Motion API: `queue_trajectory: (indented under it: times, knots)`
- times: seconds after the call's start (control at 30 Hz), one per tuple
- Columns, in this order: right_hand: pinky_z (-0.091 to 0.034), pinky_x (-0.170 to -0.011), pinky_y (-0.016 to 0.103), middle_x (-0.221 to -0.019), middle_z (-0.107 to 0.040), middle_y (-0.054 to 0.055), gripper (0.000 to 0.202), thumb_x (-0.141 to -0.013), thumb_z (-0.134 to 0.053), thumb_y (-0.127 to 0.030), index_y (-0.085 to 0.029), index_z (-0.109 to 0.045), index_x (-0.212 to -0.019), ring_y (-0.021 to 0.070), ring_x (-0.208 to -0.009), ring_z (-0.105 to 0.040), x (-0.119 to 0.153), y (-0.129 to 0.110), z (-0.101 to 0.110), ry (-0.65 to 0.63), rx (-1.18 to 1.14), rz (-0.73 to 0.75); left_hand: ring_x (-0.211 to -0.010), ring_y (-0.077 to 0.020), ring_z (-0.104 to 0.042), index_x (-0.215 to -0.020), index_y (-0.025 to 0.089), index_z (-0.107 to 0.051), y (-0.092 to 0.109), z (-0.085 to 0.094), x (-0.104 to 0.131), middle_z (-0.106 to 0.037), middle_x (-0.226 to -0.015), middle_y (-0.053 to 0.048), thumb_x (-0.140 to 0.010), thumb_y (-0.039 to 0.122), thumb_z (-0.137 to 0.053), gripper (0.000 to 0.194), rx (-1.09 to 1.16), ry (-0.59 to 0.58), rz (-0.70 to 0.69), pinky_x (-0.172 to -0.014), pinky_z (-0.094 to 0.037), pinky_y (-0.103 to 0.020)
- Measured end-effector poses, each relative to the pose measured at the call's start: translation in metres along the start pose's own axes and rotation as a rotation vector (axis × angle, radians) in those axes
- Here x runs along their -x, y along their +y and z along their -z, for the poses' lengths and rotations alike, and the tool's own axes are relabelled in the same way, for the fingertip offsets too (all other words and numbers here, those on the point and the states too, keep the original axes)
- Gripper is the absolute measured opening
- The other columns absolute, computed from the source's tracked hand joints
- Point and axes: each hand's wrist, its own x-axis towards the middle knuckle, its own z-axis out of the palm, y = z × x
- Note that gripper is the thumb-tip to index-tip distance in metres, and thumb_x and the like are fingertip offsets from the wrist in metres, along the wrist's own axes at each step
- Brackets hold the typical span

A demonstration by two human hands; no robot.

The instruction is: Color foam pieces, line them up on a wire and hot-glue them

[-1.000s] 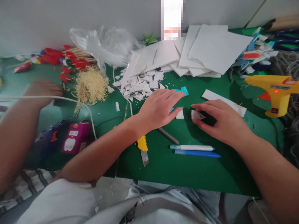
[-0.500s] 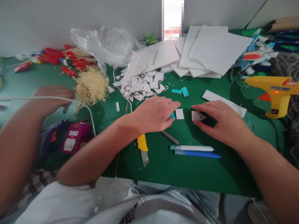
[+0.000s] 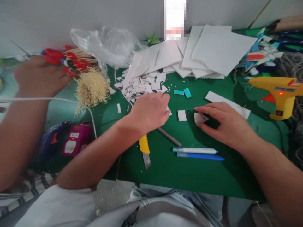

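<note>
My left hand [image 3: 150,111] is over the middle of the green table, fingers curled, with a small white foam piece [image 3: 169,110] showing at its fingertips, mostly hidden. Between the thumb and fingers of my right hand [image 3: 216,121] is a white pointed foam piece [image 3: 199,118] with a black dot. A white foam square [image 3: 182,115] lies between my hands. Under my left wrist is a yellow utility knife [image 3: 144,144], its blade out. A dark grey rod [image 3: 169,137], a white pen [image 3: 195,150] and a blue pen [image 3: 200,156] lie in front.
Foam scraps [image 3: 142,86] and white foam sheets [image 3: 217,47] lie behind; two teal pieces [image 3: 179,92] sit nearer. At right are a foam strip [image 3: 227,104] and a yellow glue gun [image 3: 281,94]. Another person's hand [image 3: 40,75] reaches in at left near straw shreds [image 3: 92,86].
My left hand has drawn a little to the left, away from the white square. My right hand stays put. The other person's hand has moved up and left.
</note>
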Motion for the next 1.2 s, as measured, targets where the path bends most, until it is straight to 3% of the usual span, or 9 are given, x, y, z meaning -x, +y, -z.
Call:
queue_trajectory:
  times: [0.23,0.37,0.43,0.57,0.73,1.0,1.2]
  knots:
    - [-0.06,-0.084,0.043,-0.106,-0.078,0.012,0.032,-0.097,-0.062,-0.031,-0.017,-0.071,-0.124,0.0268,-0.096,-0.073,0.0,0.001,0.001,0.0,0.027,0.021,-0.111,-0.028,-0.072,-0.132,0.016,-0.062,0.005,0.0,0.004,-0.07,-0.118,-0.011,-0.104,0.029,-0.055,0.032,-0.047,-0.078,-0.157,-0.086,-0.053,-0.034]
    - [-0.059,-0.086,0.044,-0.108,-0.078,0.011,0.033,-0.097,-0.062,-0.034,-0.021,-0.072,-0.126,0.0273,-0.098,-0.073,0.0,0.001,0.001,-0.02,0.0,-0.015,-0.111,-0.0294,-0.072,-0.138,0.016,-0.06,0.003,0.0,0.003,-0.07,-0.12,-0.01,-0.103,0.038,-0.059,0.041,0.004,-0.072,-0.22,-0.088,-0.053,-0.036]
    - [-0.059,-0.086,0.045,-0.108,-0.077,0.011,0.034,-0.097,-0.062,-0.035,-0.022,-0.071,-0.127,0.0278,-0.099,-0.072,0.0,0.001,0.0,-0.022,-0.001,-0.035,-0.119,-0.0298,-0.069,-0.141,0.016,-0.059,-0.002,-0.001,-0.001,-0.069,-0.128,-0.011,-0.103,0.043,-0.061,0.047,0.063,-0.013,-0.201,-0.094,-0.053,-0.037]
    - [-0.059,-0.086,0.047,-0.106,-0.077,0.011,0.034,-0.096,-0.063,-0.037,-0.022,-0.072,-0.126,0.0288,-0.098,-0.071,0.002,0.0,-0.003,0.003,-0.003,-0.067,-0.122,-0.0284,-0.068,-0.136,0.017,-0.062,-0.014,-0.003,-0.013,-0.068,-0.132,-0.011,-0.105,0.034,-0.057,0.036,0.121,0.139,-0.051,-0.095,-0.053,-0.036]
    - [-0.059,-0.087,0.051,-0.109,-0.076,0.012,0.036,-0.096,-0.065,-0.04,-0.024,-0.072,-0.127,0.0311,-0.101,-0.071,0.003,-0.001,-0.006,-0.007,0.024,-0.087,-0.124,-0.0303,-0.068,-0.132,0.015,-0.066,-0.01,0.004,-0.028,-0.068,-0.135,-0.014,-0.101,0.022,-0.058,0.032,0.088,0.037,-0.068,-0.093,-0.054,-0.037]
    - [-0.054,-0.102,0.052,-0.129,-0.075,0.014,0.031,-0.096,-0.063,-0.034,-0.021,-0.071,-0.123,0.0324,-0.121,-0.068,-0.012,-0.02,-0.018,0.046,0.008,0.077,-0.119,-0.0298,-0.07,-0.125,0.017,-0.071,0.005,-0.004,-0.062,-0.07,-0.13,-0.012,-0.1,0.028,-0.057,0.03,0.142,0.128,-0.056,-0.088,-0.055,-0.037]
    - [-0.05,-0.11,0.057,-0.129,-0.075,0.015,0.038,-0.097,-0.059,-0.031,-0.018,-0.066,-0.133,0.0313,-0.123,-0.068,-0.014,-0.021,-0.023,-0.008,0.026,0.146,-0.116,-0.0278,-0.071,-0.128,0.019,-0.07,0.003,-0.004,-0.059,-0.076,-0.118,-0.01,-0.1,0.026,-0.059,0.031,0.156,0.09,-0.093,-0.09,-0.055,-0.036]
